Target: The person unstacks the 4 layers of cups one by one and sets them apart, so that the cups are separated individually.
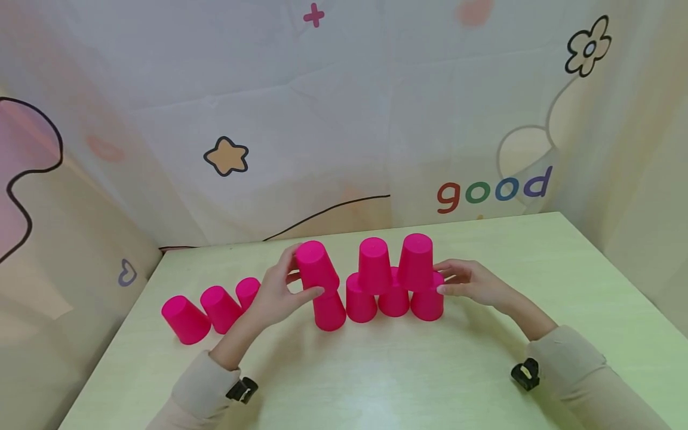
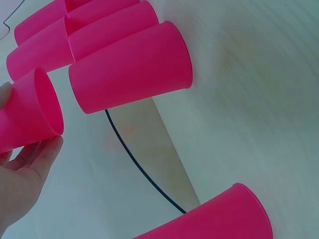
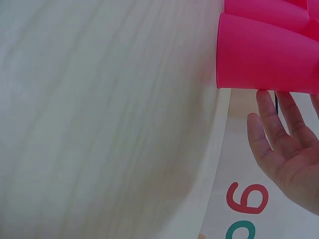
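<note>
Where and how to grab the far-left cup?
I'd grip the far-left cup around its side wall, about mid-height, coming from its free left side: it stands mouth-down, tapering upward, and the next cup sits close on its right.

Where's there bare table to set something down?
Front: table between the sleeves, before the four-cup bottom row. Right: beyond the right hand, toward the table's right edge. Crowded: that row, with cups atop, and left of it, around the left hand and three more cups.

Patterned curtain [image 1: 333, 119] behind pale table [image 1: 387, 370]
</note>
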